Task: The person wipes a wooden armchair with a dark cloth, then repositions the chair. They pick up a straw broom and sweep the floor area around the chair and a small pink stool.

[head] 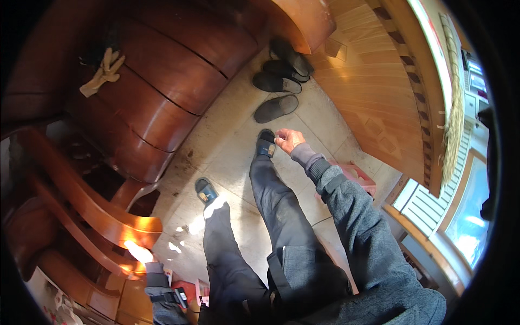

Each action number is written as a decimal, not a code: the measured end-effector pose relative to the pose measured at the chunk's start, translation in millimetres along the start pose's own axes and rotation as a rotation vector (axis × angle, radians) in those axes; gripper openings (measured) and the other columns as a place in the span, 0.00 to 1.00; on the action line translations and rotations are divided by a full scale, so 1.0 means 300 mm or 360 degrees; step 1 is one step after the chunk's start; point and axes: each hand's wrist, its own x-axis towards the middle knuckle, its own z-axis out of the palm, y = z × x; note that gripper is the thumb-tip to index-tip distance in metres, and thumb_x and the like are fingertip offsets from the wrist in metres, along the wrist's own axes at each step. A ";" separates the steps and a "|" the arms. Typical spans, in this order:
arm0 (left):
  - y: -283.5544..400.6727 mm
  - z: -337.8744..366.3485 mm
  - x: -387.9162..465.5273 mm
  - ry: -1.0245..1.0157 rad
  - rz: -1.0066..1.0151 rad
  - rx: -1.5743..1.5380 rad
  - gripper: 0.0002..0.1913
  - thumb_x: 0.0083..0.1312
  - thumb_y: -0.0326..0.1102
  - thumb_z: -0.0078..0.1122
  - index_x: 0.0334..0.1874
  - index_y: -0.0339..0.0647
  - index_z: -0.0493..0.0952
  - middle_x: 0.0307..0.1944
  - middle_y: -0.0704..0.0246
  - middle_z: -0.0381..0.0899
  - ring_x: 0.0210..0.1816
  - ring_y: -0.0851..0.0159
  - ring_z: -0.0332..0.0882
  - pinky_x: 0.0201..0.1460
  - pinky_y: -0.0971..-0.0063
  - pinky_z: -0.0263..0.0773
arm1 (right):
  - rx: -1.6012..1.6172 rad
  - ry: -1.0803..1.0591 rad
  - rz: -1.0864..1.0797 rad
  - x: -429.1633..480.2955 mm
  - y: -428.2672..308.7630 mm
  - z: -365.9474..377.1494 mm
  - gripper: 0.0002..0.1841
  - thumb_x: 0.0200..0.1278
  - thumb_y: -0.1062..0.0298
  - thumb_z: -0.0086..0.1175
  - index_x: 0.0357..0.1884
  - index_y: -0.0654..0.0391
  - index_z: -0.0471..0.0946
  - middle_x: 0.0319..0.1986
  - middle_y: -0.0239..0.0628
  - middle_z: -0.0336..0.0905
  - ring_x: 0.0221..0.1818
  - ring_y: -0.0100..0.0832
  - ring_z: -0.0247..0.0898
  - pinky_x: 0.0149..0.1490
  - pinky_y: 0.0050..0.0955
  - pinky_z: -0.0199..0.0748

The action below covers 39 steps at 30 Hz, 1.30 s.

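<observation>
My right hand [289,140] hangs in the air in front of me with its fingers curled, above the floor beside my right slipper [265,147]. Whether anything small is between its fingers cannot be told. My left hand [139,252] is at the lower left, overexposed by sunlight, by the curved wooden armrest [142,231]; touch and grip cannot be told. My left slipper [206,191] stands on the tiles. Several dark slippers [276,109] lie in a row farther ahead. A pale work glove [102,75] rests on the brown wooden seat [162,81], next to a dark item.
A wooden cabinet or table [378,81] with a checkered edge fills the upper right. A pink plastic basket [365,180] stands on the floor right of my forearm, with a cable near it. Pink and red items lie at the bottom left of my legs.
</observation>
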 end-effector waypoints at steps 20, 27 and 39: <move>-0.044 -0.159 -0.052 0.0751 0.0432 0.0663 0.27 0.74 0.51 0.44 0.64 0.36 0.64 0.60 0.62 0.68 0.56 0.57 0.70 0.60 0.62 0.68 | -0.0974 0.0482 -0.0275 0.904 0.562 -0.171 0.39 0.54 0.49 0.67 0.63 0.64 0.70 0.55 0.58 0.75 0.61 0.54 0.70 0.63 0.44 0.71; -0.056 -0.180 -0.073 0.0826 0.0464 0.0842 0.24 0.73 0.48 0.47 0.61 0.36 0.65 0.55 0.61 0.70 0.53 0.57 0.72 0.57 0.62 0.69 | -0.1251 0.0211 -0.0032 1.157 0.644 -0.162 0.37 0.57 0.44 0.62 0.61 0.61 0.71 0.51 0.60 0.78 0.56 0.57 0.74 0.59 0.47 0.74; -0.047 -0.155 -0.111 0.0834 0.0397 0.0821 0.19 0.71 0.43 0.51 0.56 0.35 0.67 0.47 0.60 0.74 0.46 0.57 0.74 0.51 0.63 0.70 | -0.1537 0.0165 0.0013 1.040 0.550 -0.072 0.16 0.62 0.59 0.49 0.44 0.53 0.85 0.44 0.50 0.84 0.48 0.52 0.81 0.52 0.46 0.78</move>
